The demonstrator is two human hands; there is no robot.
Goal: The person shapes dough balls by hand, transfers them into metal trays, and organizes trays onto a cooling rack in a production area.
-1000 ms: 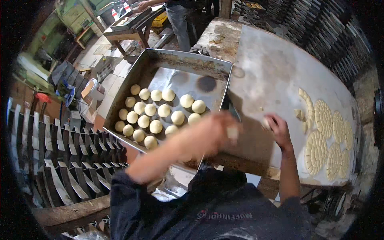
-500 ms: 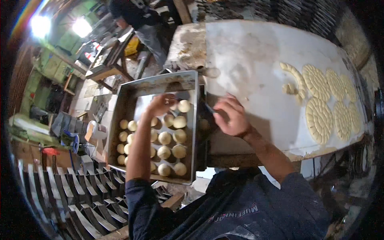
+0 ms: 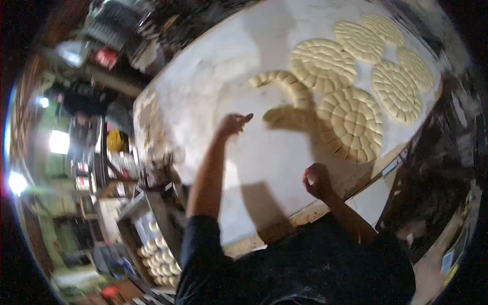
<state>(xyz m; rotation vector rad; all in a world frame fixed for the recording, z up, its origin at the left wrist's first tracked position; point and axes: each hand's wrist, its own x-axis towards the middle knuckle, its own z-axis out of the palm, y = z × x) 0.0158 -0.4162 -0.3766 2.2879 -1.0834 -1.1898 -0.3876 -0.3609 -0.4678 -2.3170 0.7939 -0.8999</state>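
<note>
Above the pale, floured worktable [image 3: 213,81], my left hand [image 3: 235,124] reaches forward with its fingers partly stretched and nothing seen in them. Just right of it lies a short, shadowed group of dough pieces [image 3: 287,118]. A curved row of cut dough [image 3: 277,77] arcs behind that group. My right hand [image 3: 317,180] is nearer the table's front edge, its fingers curled together; what they may hold is hidden. Beyond it rests a flat round of dough [image 3: 351,124] scored into many small pieces. Another scored round [image 3: 324,63] sits farther back.
More scored dough rounds [image 3: 396,91] cover the table's far right. At the lower left stands a deep metal tray [image 3: 133,207] with several dough balls [image 3: 161,256]. Another person [image 3: 84,104] is in the left background, near a yellow object [image 3: 118,141].
My left hand has left the dough balls in the tray and now hovers over the table. My right hand has moved toward the scored rounds and curled. The view has swung right.
</note>
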